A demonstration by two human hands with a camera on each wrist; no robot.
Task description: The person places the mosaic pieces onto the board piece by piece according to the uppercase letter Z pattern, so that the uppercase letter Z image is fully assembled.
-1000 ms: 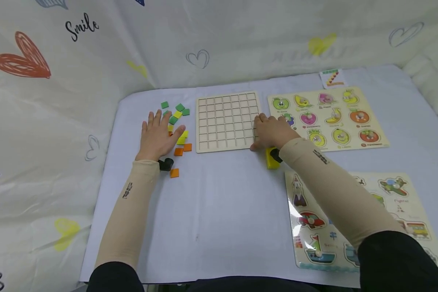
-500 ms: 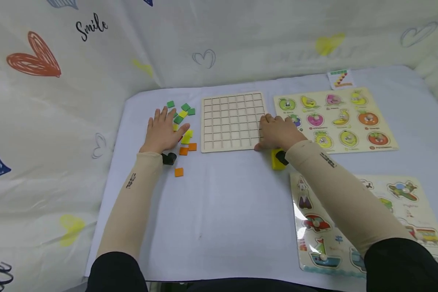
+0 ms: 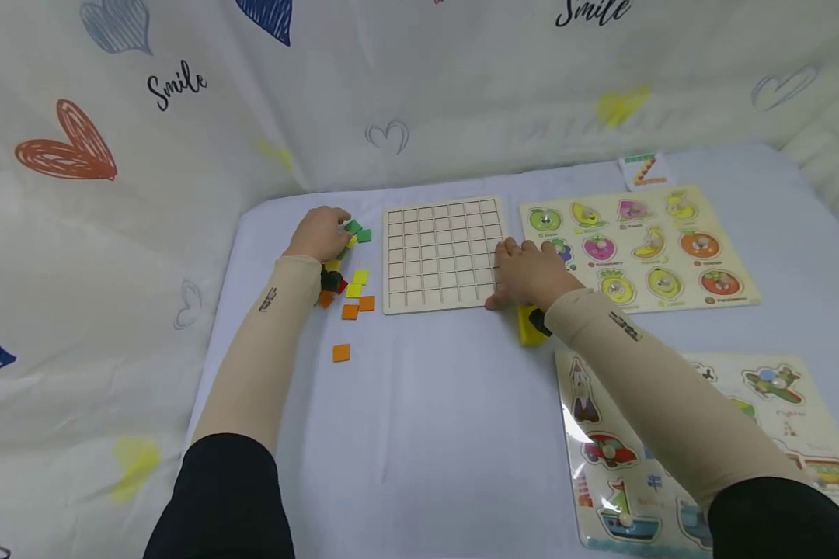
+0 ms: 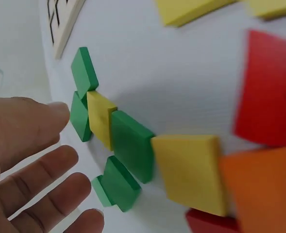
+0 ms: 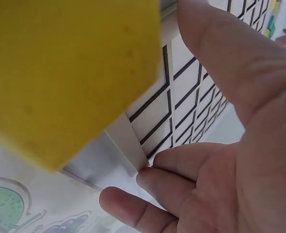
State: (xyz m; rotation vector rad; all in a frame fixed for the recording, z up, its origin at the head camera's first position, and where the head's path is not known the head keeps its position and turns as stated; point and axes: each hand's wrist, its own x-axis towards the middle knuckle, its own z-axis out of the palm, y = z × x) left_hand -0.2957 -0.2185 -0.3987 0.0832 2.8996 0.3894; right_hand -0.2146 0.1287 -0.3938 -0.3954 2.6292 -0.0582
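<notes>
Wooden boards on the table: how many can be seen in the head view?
3. The empty grid board lies in the middle, the fruit puzzle to its right, and the vehicle puzzle nearer, partly hidden under a sleeve.

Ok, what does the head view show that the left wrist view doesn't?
Only the head view shows the whole grid board, the right hand resting on its right edge, and the fruit puzzle.

Only the left wrist view shows the left hand's fingers relaxed, holding nothing, just short of a green tile.

Both show the left hand at the coloured tiles and part of the board.
</notes>
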